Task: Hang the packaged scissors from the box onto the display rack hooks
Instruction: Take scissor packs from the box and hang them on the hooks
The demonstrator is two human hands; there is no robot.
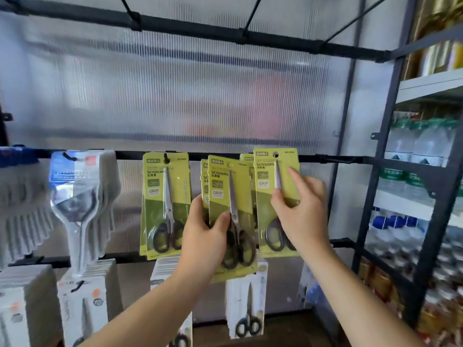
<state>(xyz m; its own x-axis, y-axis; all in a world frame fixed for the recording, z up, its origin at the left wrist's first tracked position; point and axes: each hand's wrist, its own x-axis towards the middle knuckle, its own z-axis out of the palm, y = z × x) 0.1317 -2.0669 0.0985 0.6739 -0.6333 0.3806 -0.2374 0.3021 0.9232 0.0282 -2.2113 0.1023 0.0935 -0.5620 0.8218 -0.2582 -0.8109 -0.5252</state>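
1. I see my left hand (205, 236) at the centre of the frame. It grips a fanned stack of green scissor packs (233, 194).
2. The thumb (223, 219) presses across the front pack near the scissor pivot, and the other fingers curl behind the stack. The stack rises above the hand, and its lower end with the black handles hangs just right of the palm.
3. My right hand (303, 216), right of centre, pinches a single green pack (265, 196). The thumb and forefinger lie on its front face and the remaining fingers are hidden behind it.
4. That single pack stands upright above and left of the right hand. Its top edge is higher than the stack, and its hang hole (275, 154) is level with the black rail (330, 158). I cannot tell whether a hook passes through the hole.
5. Left of centre, more green packs (165, 204) hang from a hook (165, 157) on the same rail, just beside my left hand but apart from it.
6. Further left on the rail hang clear blister packs (77, 196), which are blurred.
7. Along the bottom of the frame hang white scissor packs (246, 309) in a lower row.
8. At the right edge a dark metal shelf (426, 196) carries water bottles (421, 144).
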